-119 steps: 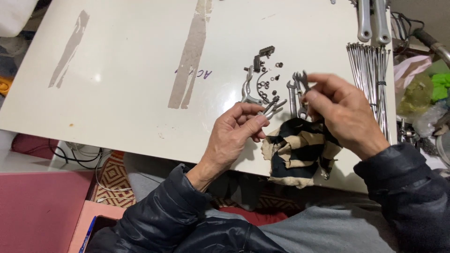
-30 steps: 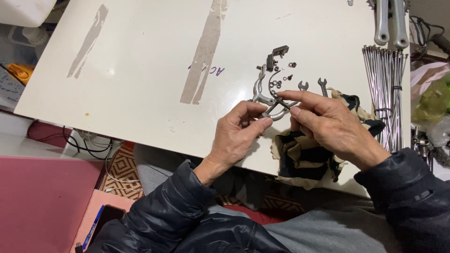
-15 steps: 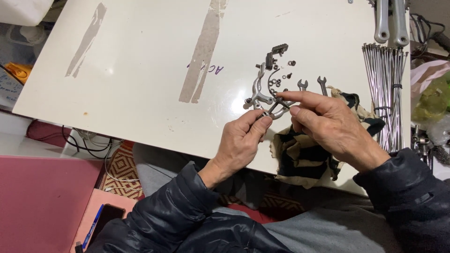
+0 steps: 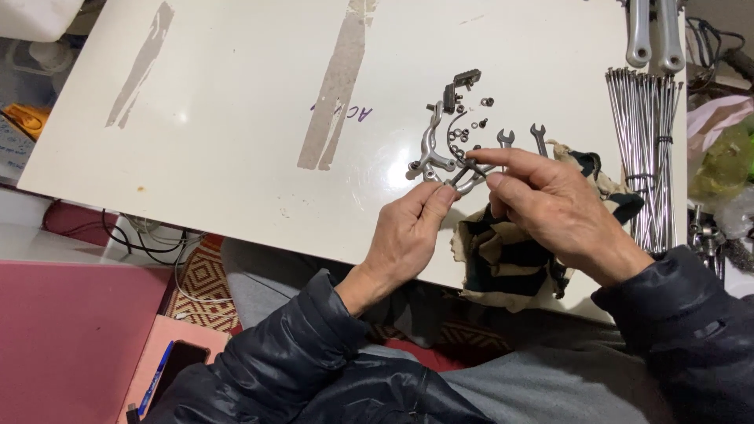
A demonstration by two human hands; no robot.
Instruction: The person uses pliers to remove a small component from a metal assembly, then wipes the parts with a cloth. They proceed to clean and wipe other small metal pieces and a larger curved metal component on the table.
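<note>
Head view: hands (image 4: 479, 208) on brake caliper (image 4: 463, 177).

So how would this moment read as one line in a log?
left hand: pinching brake caliper arm | right hand: gripping same part | table: small nuts, two spanners, rag, spokes

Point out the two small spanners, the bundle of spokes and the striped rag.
two small spanners (image 4: 539, 135): head view, on the right one's shaft.
bundle of spokes (image 4: 649, 141): head view, mid-length.
striped rag (image 4: 503, 259): head view, on its folded middle.
</note>
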